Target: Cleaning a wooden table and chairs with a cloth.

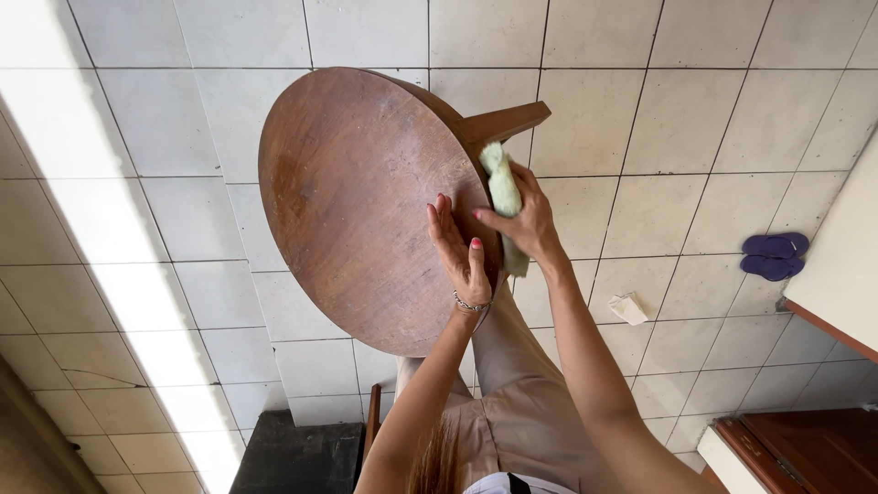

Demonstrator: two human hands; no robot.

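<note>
The cloth (505,197), pale green, lay pressed against the edge of the round wooden table (357,201), just beside the leg (503,122) that jutted out beyond the fingertips. The right hand (523,222) was closed around the cloth, gripping it with fingers and thumb. The left hand (460,252) lay open and flat on the tabletop, just beside the right hand, fingers straight, a bracelet (469,305) at its wrist. The table stood tilted on a floor (183,229) of pale tiles. Right of the right forearm a small white scrap (627,308) lay on the tiles; farther right, well apart, were purple sandals (775,255)
</note>
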